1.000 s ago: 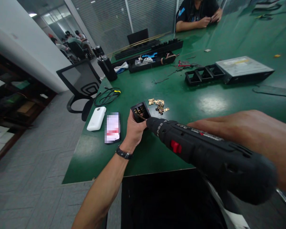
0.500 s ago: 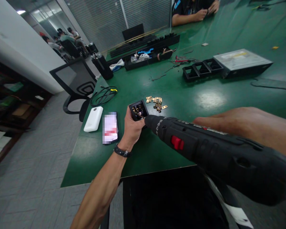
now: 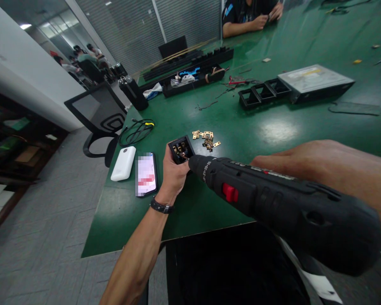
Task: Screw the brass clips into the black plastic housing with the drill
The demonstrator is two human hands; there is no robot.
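My left hand (image 3: 174,173) is closed around a small black box (image 3: 191,144) with an open top, just above the green table. Brass-coloured terminals show inside the box. My right hand (image 3: 320,167) grips a black cordless screwdriver (image 3: 282,199) with a red switch; the tool's body hides most of its fingers. The screwdriver's bit reaches into the box, by the terminals, but I cannot make out exactly what its tip touches. Beyond the box lie small brass plates (image 3: 207,134) and a little pile of screws (image 3: 208,145).
A phone (image 3: 146,174), a white power bank (image 3: 123,163) and a coiled black cable (image 3: 135,133) lie on the left. Farther back are a black three-compartment frame (image 3: 263,94), a flat metal-topped box (image 3: 316,80) and a black bottle (image 3: 133,93). Another person's hands (image 3: 266,18) are across the table.
The whole view has shifted slightly, so things appear a little farther left. Both hands keep their grips, and the bit stays inside the black box.
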